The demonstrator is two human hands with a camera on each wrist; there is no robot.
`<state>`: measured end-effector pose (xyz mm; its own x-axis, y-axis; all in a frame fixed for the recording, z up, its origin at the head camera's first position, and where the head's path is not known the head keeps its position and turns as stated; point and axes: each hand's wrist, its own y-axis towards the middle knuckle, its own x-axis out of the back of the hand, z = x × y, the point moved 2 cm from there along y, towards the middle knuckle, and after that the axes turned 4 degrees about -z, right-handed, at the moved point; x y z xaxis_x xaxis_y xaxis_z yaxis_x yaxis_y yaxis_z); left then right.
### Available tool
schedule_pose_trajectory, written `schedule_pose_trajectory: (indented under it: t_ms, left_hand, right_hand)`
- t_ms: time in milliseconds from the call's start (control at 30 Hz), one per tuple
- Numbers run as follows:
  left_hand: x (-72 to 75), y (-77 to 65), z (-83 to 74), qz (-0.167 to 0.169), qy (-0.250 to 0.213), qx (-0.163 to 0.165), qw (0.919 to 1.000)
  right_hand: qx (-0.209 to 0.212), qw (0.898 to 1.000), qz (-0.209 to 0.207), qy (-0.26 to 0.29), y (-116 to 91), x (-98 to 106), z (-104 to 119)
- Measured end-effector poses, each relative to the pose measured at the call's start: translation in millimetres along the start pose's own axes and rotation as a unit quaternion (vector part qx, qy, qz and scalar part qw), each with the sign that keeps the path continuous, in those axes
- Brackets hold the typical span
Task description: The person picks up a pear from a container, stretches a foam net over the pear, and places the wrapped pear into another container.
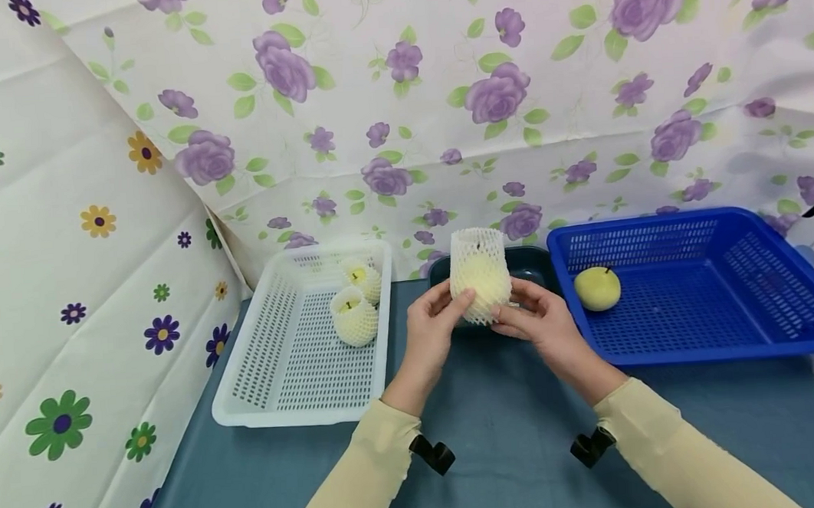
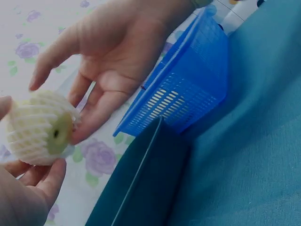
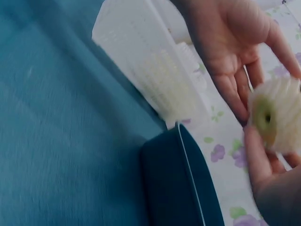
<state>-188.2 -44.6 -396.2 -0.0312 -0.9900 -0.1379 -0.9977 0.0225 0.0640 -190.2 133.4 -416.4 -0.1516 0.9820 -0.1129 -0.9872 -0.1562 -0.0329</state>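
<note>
Both hands hold up a round yellow-green pear (image 1: 480,281) in a white foam net sleeve (image 1: 477,241). My left hand (image 1: 430,326) grips its left side, with the thumb across the front. On the lower right, the right hand (image 1: 542,324) pinches the net between thumb and fingers. The sleeve stands up past the fruit at the top, where a dark stem shows through. From below, in the left wrist view, the pear's bare base (image 2: 57,133) with its dark hollow shows through the net's opening. Behind and under the hands is a dark green bin (image 1: 532,266), partly hidden.
On the left, a white basket (image 1: 247,370) holds two net-wrapped pears (image 1: 355,326). A blue basket (image 1: 689,358) at right contains one bare pear (image 1: 598,288) by its left wall. The blue-green tabletop (image 1: 500,448) meets a flowered cloth (image 1: 385,94) behind.
</note>
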Motion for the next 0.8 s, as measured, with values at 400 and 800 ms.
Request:
schedule_pose_trajectory:
  t_ms: [400, 800]
  left_hand:
    - [3.5, 7.2, 9.9, 0.028, 0.045, 0.007, 0.9986]
    - [4.9, 1.4, -4.5, 0.041, 0.109, 0.017, 0.993]
  right_hand:
    - [0.025, 0.999, -0.032, 0.008, 0.7, 5.5, 0.2]
    - [0.044, 0.994, -0.086, -0.053, 1.1, 2.0, -2.7]
